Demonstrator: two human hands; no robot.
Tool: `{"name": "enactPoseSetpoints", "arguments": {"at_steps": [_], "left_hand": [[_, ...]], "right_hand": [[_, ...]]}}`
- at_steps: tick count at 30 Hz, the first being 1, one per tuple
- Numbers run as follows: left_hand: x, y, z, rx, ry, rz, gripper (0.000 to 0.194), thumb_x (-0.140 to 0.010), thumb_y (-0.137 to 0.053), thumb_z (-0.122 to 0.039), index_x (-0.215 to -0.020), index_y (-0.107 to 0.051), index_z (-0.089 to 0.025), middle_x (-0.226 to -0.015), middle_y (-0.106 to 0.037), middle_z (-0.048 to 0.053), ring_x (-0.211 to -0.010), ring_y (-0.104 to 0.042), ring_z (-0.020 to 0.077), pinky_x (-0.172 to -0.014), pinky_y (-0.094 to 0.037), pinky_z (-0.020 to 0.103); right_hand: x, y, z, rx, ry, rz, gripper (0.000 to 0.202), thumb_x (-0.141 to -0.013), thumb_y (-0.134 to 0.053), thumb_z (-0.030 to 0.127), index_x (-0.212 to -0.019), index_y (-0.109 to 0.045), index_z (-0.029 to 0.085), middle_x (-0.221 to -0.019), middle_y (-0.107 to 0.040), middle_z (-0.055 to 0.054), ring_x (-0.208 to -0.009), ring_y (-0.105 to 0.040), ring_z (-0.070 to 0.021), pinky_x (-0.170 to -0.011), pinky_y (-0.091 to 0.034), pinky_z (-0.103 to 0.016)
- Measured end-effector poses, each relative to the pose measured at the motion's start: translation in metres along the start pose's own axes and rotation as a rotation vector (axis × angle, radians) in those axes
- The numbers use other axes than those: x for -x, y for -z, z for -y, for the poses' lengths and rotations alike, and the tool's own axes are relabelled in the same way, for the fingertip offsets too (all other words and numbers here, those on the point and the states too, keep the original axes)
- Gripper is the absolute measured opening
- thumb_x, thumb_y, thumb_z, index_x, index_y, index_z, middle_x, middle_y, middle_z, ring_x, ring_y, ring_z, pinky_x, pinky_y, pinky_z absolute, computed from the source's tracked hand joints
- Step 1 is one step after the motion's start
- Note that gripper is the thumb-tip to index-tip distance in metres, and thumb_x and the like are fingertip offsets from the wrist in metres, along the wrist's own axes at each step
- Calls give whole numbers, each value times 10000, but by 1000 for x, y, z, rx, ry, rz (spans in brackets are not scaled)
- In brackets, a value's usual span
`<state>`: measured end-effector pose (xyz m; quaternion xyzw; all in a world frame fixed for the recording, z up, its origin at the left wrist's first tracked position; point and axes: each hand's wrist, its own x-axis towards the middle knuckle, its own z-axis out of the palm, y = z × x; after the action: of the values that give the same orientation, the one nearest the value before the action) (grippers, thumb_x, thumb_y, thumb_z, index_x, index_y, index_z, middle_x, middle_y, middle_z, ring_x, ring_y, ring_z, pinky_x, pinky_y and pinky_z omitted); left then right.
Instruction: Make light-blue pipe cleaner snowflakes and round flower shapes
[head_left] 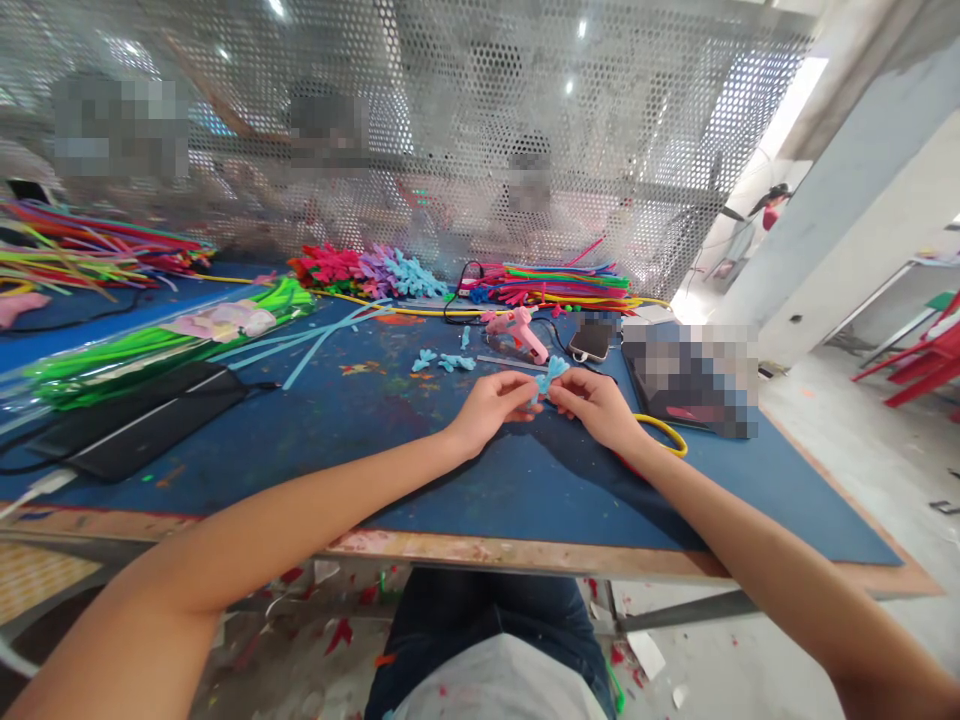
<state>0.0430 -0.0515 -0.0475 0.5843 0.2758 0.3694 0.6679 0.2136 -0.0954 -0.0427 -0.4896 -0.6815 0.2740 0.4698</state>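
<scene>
I've L grip (499, 402) & R grip (592, 402) both w/ fingers nearly closed, pinching lt-blue fuzzy piece (555, 370), just R of frame ctr, over blue counter (420, 490); pink glue gun (534, 342) nearby.

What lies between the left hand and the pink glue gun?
In the head view, a thin pale strip lies on the table between the left hand and the pink glue gun.
</scene>
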Motion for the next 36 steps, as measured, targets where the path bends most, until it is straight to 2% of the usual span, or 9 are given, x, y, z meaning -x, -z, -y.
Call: {"name": "enactPoseSetpoints", "arguments": {"at_steps": [3, 6, 11, 15, 19, 25, 30, 33, 36], "left_hand": [[-1, 1, 0, 12, -12, 22, 319, -680, -683, -368, -887, -604, -137, -809, -631, 27, -714, -623, 128, -691, -501, 268], [-4, 2, 0, -43, 3, 32, 319, -662, -694, -365, -843, -597, -122, -749, -623, 16, -653, -609, 115, -673, -499, 264], [-7, 6, -5, -273, -83, 126, 260, -697, -648, -359, -780, -612, -116, -675, -605, 5, -626, -593, 120, -637, -481, 238], [-8, 12, -9, -473, -117, 225, 226, -746, -588, -342, -749, -621, -119, -652, -619, 11, -623, -597, 131, -627, -466, 227], [-10, 16, -9, -547, -140, 266, 216, -749, -582, -333, -722, -612, -120, -632, -620, 8, -616, -586, 128, -614, -446, 217], [-15, 17, -1, -382, -18, 278, 256, -677, -659, -349, -688, -549, -118, -625, -600, 8, -564, -539, 99, -580, -448, 226], [-14, 14, 2, -356, 12, 244, 282, -700, -631, -384, -668, -532, -122, -633, -604, 25, -571, -547, 103, -581, -461, 236], [-16, 17, -1, -446, -33, 229, 277, -732, -591, -389, -665, -532, -127, -594, -585, 13, -540, -541, 104, -543, -451, 226], [-24, 31, -12, -649, -131, 141, 259, -743, -576, -381, -679, -572, -131, -578, -588, 5, -513, -531, 99, -508, -421, 207]], "right_hand": [[1, 1, 1, 66, 36, 43, 228, -803, -522, 387, -757, -566, 169, -680, -589, -9, -573, -517, -118, -531, -411, -237], [2, 3, 6, 228, 117, 69, 204, -834, -487, 351, -757, -562, 178, -696, -585, -21, -609, -517, -133, -561, -401, -248], [3, 6, 15, 478, 311, 76, 151, -869, -440, 272, -785, -535, 191, -774, -567, -52, -720, -517, -163, -643, -387, -269], [4, 7, 14, 512, 331, 153, 128, -867, -449, 248, -786, -530, 192, -760, -562, -44, -709, -515, -158, -628, -375, -255], [3, 6, 8, 479, 294, 155, 135, -845, -488, 256, -742, -541, 187, -725, -575, -32, -674, -522, -146, -603, -374, -246], [1, 3, 0, 301, 67, 12, 214, -758, -587, 388, -708, -574, 180, -623, -568, 4, -545, -481, -117, -519, -363, -233], [-1, 4, -1, 111, -72, -115, 341, -783, -508, 495, -660, -523, 178, -529, -478, 23, -482, -418, -99, -455, -316, -222], [-3, 5, -3, 63, -112, -132, 377, -773, -497, 529, -651, -524, 174, -511, -469, 20, -460, -411, -95, -437, -314, -220], [-4, 7, -5, 79, -133, -140, 378, -753, -518, 535, -658, -544, 170, -511, -484, 18, -449, -410, -93, -426, -312, -219]]}}
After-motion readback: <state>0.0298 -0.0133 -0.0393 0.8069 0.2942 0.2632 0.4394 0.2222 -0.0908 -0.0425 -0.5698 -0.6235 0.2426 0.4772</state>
